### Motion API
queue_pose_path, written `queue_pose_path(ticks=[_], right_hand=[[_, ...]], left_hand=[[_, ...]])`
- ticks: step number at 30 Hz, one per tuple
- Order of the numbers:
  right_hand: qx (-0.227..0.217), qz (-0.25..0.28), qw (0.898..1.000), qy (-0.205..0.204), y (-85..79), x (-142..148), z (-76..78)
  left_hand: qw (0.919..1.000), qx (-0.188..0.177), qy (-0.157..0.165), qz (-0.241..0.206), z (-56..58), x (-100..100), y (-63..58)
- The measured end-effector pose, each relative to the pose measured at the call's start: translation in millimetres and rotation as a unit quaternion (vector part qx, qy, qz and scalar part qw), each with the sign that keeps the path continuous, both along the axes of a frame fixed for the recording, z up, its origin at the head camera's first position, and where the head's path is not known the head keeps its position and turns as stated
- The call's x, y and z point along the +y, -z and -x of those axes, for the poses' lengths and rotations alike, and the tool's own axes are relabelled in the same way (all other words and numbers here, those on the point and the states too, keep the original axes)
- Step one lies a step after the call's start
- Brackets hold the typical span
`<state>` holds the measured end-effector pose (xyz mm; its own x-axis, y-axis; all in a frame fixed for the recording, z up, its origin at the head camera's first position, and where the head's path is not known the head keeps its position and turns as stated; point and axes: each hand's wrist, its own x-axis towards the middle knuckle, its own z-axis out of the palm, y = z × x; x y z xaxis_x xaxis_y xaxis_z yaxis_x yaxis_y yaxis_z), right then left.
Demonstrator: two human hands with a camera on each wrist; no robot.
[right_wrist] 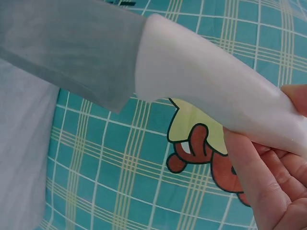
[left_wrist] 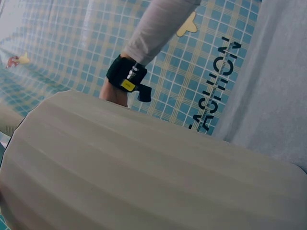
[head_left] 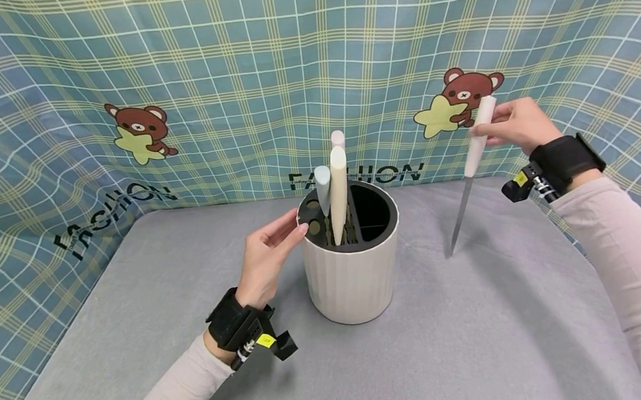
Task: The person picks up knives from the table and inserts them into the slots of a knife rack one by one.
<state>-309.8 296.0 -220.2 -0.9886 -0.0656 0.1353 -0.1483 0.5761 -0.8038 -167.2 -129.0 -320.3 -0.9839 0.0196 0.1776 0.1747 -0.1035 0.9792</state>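
Observation:
Off to the right, my right hand pinches a kitchen knife by its white handle. The blade points down, broad in the right wrist view and nearly edge-on in the head view, its tip low over the grey cloth. My left hand grips the left side of a round, ribbed white knife holder, thumb at the rim. Standing in the holder's black slotted insert are a light blue handle, a cream handle and a pale pink handle. The left wrist view is mostly filled by the holder's wall.
Grey cloth covers the table. A blue checked curtain with printed bears encloses the back and sides. On the holder's right is a large open compartment; round holes show at its left.

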Motion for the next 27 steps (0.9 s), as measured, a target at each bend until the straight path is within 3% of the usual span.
queue_pose_path(ticks=[8, 13, 17, 23, 27], right_hand=[[-0.006, 0.087, 0.996, 0.016, 2.5, 17, -8.5], [-0.004, 0.168, 0.986, 0.001, 9.0, 23, -14.7], [-0.006, 0.263, 0.964, -0.033, 17.5, 26, -19.7], [-0.015, 0.391, 0.916, -0.090, 25.8, 29, -24.7], [-0.024, 0.463, 0.878, -0.119, 29.7, 30, -26.4]], left_hand=[[1.0000, -0.001, -0.001, 0.006, 0.5, 0, 1.0], [0.9999, -0.004, -0.004, 0.012, 0.4, 0, 0.4], [0.9999, -0.006, -0.006, 0.011, 0.5, 0, 0.8], [0.9999, -0.002, -0.006, 0.016, 1.3, -1, 1.7], [0.9999, -0.001, -0.005, 0.010, 1.2, -1, 1.2]])
